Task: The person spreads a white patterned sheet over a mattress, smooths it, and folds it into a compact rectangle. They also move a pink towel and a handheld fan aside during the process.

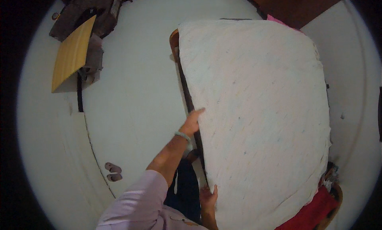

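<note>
A pale bed sheet [256,110] with small faint marks covers the bed in front of me and to my right. My left hand [192,122], with a light band on its wrist, is at the sheet's near long edge. Its thumb lies on top, while the other fingers go down over the side and are partly hidden. Closer to my body, my right hand [209,197] holds the same edge, thumb up on the sheet and fingers curled below. Under the sheet's edge runs the dark side of the bed [185,86].
A curved wooden bed end [174,39] stands at the far corner. Red cloth [316,210] lies at the lower right, and something pink [280,21] shows at the far edge. Slippers [113,171] rest on the pale floor [134,95]. A yellow panel [74,57] is at the upper left.
</note>
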Motion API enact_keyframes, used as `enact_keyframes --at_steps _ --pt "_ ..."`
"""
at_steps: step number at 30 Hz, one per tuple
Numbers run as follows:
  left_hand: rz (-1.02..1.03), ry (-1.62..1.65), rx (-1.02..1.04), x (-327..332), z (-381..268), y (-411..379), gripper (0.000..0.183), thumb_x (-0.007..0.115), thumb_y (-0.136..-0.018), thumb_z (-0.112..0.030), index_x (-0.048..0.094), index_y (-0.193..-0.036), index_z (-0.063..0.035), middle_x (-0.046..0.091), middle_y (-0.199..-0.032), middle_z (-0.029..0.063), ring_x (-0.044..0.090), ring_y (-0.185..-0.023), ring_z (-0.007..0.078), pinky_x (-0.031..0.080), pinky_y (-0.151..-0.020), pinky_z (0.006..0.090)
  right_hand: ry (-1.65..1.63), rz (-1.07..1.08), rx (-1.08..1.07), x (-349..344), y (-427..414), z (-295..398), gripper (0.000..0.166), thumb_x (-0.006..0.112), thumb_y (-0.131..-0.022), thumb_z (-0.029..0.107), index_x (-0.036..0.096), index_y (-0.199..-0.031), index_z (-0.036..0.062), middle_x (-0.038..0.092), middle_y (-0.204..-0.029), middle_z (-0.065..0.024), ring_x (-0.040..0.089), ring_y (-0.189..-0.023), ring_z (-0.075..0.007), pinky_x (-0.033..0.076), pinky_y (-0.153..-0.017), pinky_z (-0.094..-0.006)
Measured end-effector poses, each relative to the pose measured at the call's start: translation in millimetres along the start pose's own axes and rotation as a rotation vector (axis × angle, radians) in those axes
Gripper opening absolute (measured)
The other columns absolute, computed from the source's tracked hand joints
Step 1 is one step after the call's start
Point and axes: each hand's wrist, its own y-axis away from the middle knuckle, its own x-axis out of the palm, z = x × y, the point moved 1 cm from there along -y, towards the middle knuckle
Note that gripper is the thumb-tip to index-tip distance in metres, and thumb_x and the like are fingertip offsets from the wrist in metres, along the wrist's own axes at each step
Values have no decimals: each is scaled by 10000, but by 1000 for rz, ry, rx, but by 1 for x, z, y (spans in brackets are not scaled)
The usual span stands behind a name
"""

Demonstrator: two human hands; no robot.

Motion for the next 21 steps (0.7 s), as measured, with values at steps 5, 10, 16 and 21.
enact_keyframes --at_steps 5,10,16,21 --pt "-130 1107 -854 -46 6 -102 375 658 -830 -121 549 -1162 15 599 -1116 166 593 -1021 303 508 -873 427 176 -116 -2 -25 5 12 407 624 -851 336 549 -1131 49 581 -901 -90 545 -831 -227 446 -768 -353" --pt "-122 1111 -792 -68 35 -153 431 646 -855 -189 519 -1212 16 575 -1182 152 582 -1049 300 491 -912 426 400 -117 -11 -114 -26 15 463 571 -905 292 426 -1300 97 565 -1093 -154 558 -959 -250 493 -782 -387" --pt "-182 1188 -842 -110 71 -260 550 632 -874 -264 442 -1312 9 525 -1279 147 540 -1122 295 446 -973 424 715 -216 -105 -163 -57 8 553 578 -906 237 344 -1395 129 577 -1138 -186 568 -995 -260 506 -808 -421" --pt "-195 1171 -797 -174 84 -357 574 637 -872 -261 407 -1340 -19 528 -1283 146 525 -1147 300 450 -972 441 652 -541 -36 -90 -85 -15 443 587 -890 246 432 -1272 84 590 -1051 -158 572 -927 -252 497 -776 -391"
